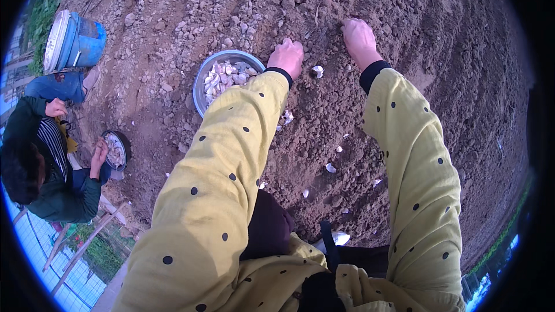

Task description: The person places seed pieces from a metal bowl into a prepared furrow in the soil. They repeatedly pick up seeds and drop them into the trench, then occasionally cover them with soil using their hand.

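My left hand (287,57) is curled above the soil, just right of a bowl with a pale blue rim (196,86). The bowl stands on the ground with many garlic cloves (226,77) in it, and my left forearm covers its lower right side. Farther right, my right hand (359,41) reaches down to the brown soil (327,108) with its fingertips hidden. Whether either hand holds a clove is not visible. A loose garlic clove (318,71) lies between the two hands. Nearer my body, more cloves (330,167) are scattered on the soil.
At left a person (56,173) in a dark green jacket sits with one hand at a dark bowl (125,149) of cloves. A blue bucket (89,41) stands beyond them. A dry stalk (318,8) lies past my hands. A white shoe (340,238) shows beneath me.
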A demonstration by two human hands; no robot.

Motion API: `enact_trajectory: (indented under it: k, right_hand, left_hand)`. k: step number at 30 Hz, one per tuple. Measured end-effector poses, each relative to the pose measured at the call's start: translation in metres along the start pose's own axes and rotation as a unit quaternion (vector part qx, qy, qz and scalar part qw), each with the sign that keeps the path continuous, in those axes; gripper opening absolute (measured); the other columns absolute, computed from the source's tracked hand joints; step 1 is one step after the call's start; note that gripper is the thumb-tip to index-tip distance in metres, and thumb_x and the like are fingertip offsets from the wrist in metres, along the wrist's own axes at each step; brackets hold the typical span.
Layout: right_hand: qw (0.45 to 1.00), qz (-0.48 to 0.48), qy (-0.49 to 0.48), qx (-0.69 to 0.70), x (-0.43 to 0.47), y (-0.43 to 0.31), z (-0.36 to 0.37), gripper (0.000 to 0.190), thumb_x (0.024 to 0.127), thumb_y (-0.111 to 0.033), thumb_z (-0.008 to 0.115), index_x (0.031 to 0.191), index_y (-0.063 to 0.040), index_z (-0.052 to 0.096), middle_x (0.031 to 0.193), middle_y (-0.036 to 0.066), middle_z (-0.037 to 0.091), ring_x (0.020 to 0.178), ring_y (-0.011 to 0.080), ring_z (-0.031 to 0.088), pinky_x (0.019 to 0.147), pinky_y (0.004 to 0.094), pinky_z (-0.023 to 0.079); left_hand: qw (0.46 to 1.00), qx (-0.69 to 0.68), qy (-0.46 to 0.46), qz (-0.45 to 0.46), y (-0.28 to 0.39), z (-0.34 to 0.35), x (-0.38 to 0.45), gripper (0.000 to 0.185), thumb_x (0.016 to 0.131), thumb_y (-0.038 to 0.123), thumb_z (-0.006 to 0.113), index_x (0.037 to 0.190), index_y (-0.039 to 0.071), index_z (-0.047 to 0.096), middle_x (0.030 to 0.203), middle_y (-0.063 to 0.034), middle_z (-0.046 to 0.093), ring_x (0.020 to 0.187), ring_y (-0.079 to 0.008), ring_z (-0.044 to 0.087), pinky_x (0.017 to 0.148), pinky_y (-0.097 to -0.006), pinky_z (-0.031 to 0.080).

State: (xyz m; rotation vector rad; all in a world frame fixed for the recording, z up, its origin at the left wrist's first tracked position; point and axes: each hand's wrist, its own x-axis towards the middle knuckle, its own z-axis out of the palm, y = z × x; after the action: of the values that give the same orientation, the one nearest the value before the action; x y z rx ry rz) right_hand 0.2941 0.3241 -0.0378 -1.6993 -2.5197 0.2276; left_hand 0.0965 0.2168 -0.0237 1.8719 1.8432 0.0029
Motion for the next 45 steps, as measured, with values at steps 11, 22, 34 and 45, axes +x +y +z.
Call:
enact_trajectory:
  k: [11, 22, 34, 45]
  right_hand:
    - [0.926, 0.186, -0.131, 0.303, -0.184, -0.111, -0.072, 0.021, 0.092, -0.021, 0.058, 0.103, -0.006, 0.067, 0.085, 0.01, 0.071, 0.094, 0.0213, 0.063, 0.089, 0.036, 0.045]
    - [0.935, 0.085, -0.152, 0.308, -0.285, -0.09, -0.063, 0.016, 0.091, -0.015, 0.063, 0.084, 0.0, 0.064, 0.089, 0.012, 0.069, 0.081, 0.0258, 0.063, 0.078, 0.0364, 0.05]
    - [0.859, 0.105, -0.183, 0.466, -0.309, -0.116, -0.049, 0.021, 0.094, -0.003, 0.053, 0.11, 0.0, 0.066, 0.101, 0.009, 0.068, 0.085, 0.0146, 0.065, 0.079, 0.0268, 0.052]
    - [0.784, 0.166, -0.231, 0.551, -0.234, -0.179, -0.035, 0.036, 0.096, -0.013, 0.054, 0.128, 0.004, 0.052, 0.104, 0.01, 0.066, 0.086, 0.0131, 0.064, 0.077, 0.0256, 0.052]
  left_hand:
    - [0.993, -0.029, 0.093, -0.073, 0.006, 0.019, -0.005, 0.019, 0.089, 0.014, 0.055, 0.102, 0.003, 0.064, 0.109, -0.0159, 0.059, 0.099, -0.0313, 0.063, 0.08, -0.0388, 0.057]
    - [0.97, 0.0, 0.242, 0.008, 0.03, -0.023, -0.075, 0.013, 0.079, 0.014, 0.062, 0.084, 0.006, 0.071, 0.097, -0.011, 0.057, 0.099, -0.0247, 0.052, 0.083, -0.0391, 0.037]
    - [0.948, -0.065, 0.298, -0.092, -0.058, 0.0, -0.164, 0.019, 0.074, 0.001, 0.063, 0.093, 0.0, 0.06, 0.094, -0.0172, 0.057, 0.095, -0.0337, 0.056, 0.082, -0.0422, 0.048]
    - [0.919, -0.175, 0.337, -0.103, -0.086, -0.004, -0.169, 0.01, 0.078, -0.005, 0.058, 0.085, 0.001, 0.062, 0.088, -0.0164, 0.061, 0.088, -0.0356, 0.061, 0.08, -0.0433, 0.049]
